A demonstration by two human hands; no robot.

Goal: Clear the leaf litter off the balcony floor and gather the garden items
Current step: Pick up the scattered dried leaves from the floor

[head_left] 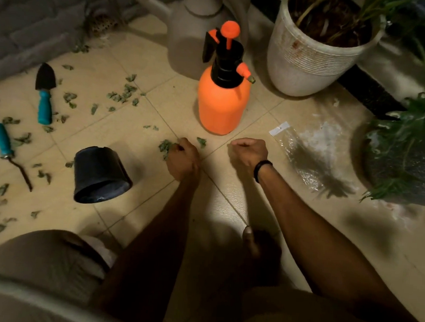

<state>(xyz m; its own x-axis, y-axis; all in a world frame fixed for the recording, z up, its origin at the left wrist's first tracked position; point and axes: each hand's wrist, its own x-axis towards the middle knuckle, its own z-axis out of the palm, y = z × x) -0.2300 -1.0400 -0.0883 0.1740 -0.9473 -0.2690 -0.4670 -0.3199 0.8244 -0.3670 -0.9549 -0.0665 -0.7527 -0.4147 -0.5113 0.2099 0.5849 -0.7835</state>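
Beige tile floor [142,67]: seen from above by a crouching person, both forearms reaching forward.
Left hand [182,157]: low on the tiles, grip clamped on a leaf clump [165,147] that sticks out past the fingers on the left.
Right hand [249,152]: just right of the left hand and apart from it, grip curled together. Nothing shows in it, and the palm is hidden.
Loose leaf [201,142]: on the floor between the two hands, just ahead of the left knuckles and much nearer the left hand.
Scattered leaves [122,93]: most of the litter lies far left and ahead, so the left hand is probably the nearer one for it.
Black pot [101,178]: on its side, left of the left hand, mouth towards the viewer.
Trowel [45,92]: far left, long axis pointing away from the viewer. A second teal-handled tool [3,139] lies nearer, at the left edge.
Orange sprayer [222,103]: upright, straight ahead of both hands.
Plastic bag [301,160]: clear, flat on the floor, right of the right hand.
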